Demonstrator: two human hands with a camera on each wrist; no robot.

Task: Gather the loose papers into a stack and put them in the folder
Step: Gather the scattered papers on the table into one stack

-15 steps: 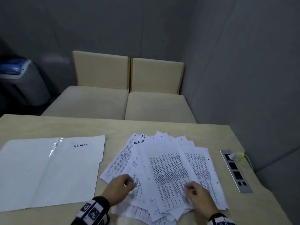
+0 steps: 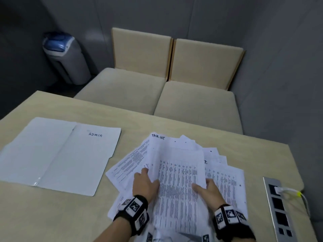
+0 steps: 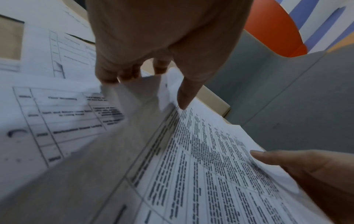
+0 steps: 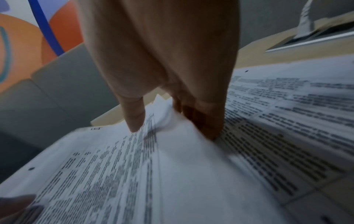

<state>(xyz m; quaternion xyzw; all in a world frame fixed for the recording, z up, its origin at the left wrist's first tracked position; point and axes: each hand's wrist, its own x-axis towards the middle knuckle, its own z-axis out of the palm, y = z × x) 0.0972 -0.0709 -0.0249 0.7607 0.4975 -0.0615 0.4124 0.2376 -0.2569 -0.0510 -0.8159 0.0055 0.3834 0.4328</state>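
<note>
Papers (image 2: 181, 173) pinched by both hands, thumbs on top; folder (image 2: 57, 154) only in head view

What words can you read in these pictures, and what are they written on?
"ADMIN": handwritten on the open white paper folder at the left of the table.
"TASK LIST": seems handwritten at the top of a white printed sheet in the fanned pile of papers; the letters are rough.
Printed table rows on the sheets: too small and blurred to read in all views.
Black-and-white square markers on the wristbands: patterns, not words.
</note>
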